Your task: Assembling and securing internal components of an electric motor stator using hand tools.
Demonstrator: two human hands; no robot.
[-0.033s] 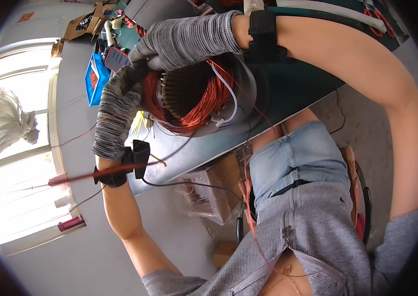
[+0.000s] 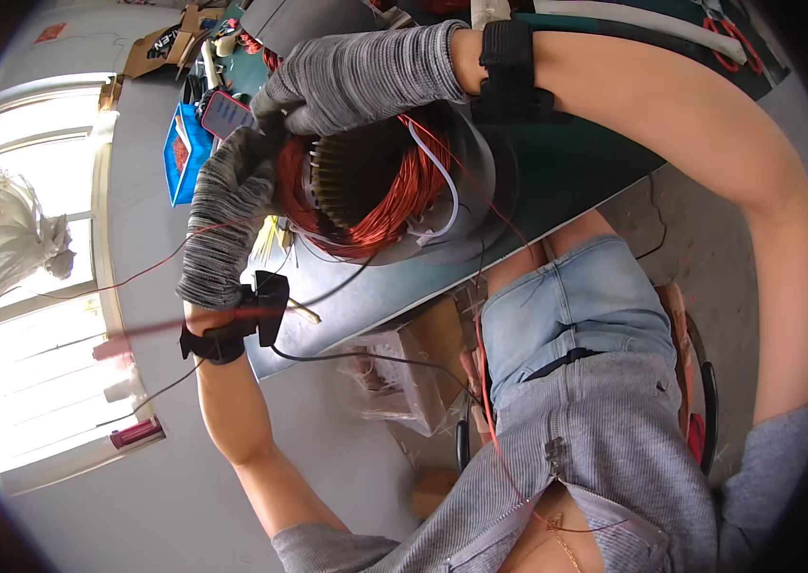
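A motor stator [image 2: 356,186] with red copper windings [image 2: 375,224] around its slotted core sits on the table in front of me. A white sleeve [image 2: 442,172] loops over its right side. Both my hands wear grey striped knit gloves and meet at the stator's far left rim. My left hand [image 2: 243,170] is bent against the windings' outer edge, its fingers closed and partly hidden. Over the top reaches my right hand [image 2: 291,100], fingers curled down near the left fingertips. What they pinch is too small and dark to make out.
Left of the hands are a blue tray [image 2: 186,158] and a phone-like device [image 2: 225,115]. Loose red wires [image 2: 160,263] trail across my left forearm and lap. Red-handled scissors [image 2: 733,48] lie at the far right. A clear plastic bin [image 2: 399,382] stands below the table edge [image 2: 442,282].
The loose red wires on the left and over my lap have shifted slightly. My hands and the stator stay in nearly the same place.
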